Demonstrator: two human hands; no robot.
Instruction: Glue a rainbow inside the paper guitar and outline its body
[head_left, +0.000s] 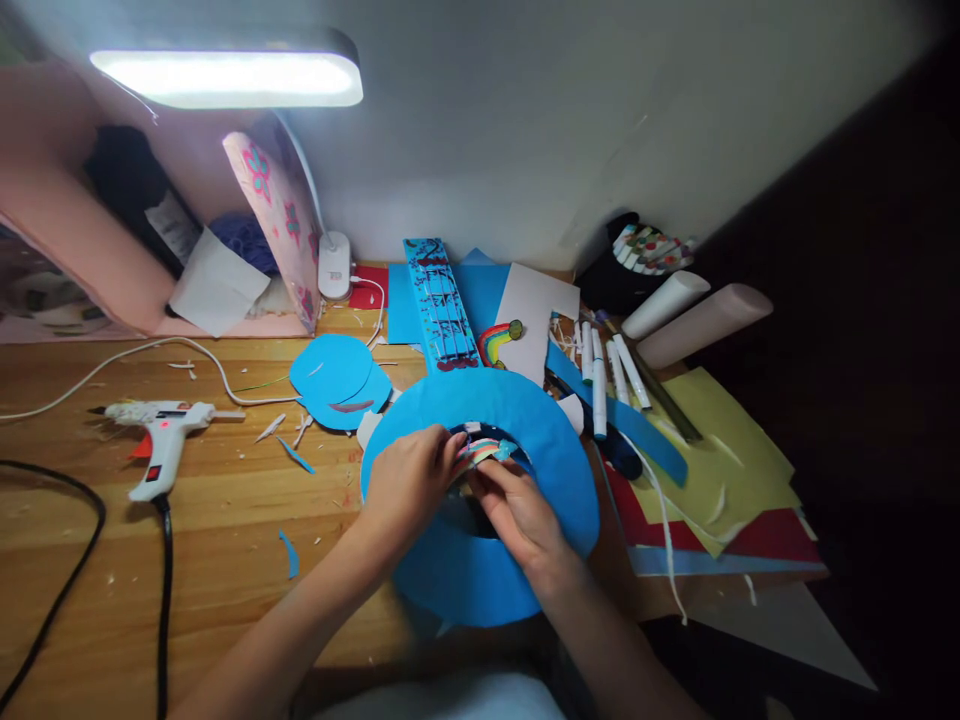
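A large blue paper ring (480, 590) with a round hole lies at the table's front edge. At its hole, my left hand (416, 465) and my right hand (521, 510) meet at a small rainbow-striped piece (480, 453) with a light blue end. The fingers of my left hand close on its left side; those of my right hand pinch it from below and the right. Behind the ring stretches a blue decorated strip (442, 305) with string-like lines. A rainbow drawing (499, 342) lies just right of the strip. What lies inside the hole is dark and partly hidden by my hands.
A white glue gun (165, 445) with a black cord rests at the left. Blue paper discs (337, 380) and scraps lie nearer. White markers (598, 385), paper sheets (720, 440) and two rolls (705, 325) are at the right. A lit lamp (225, 78) hangs above.
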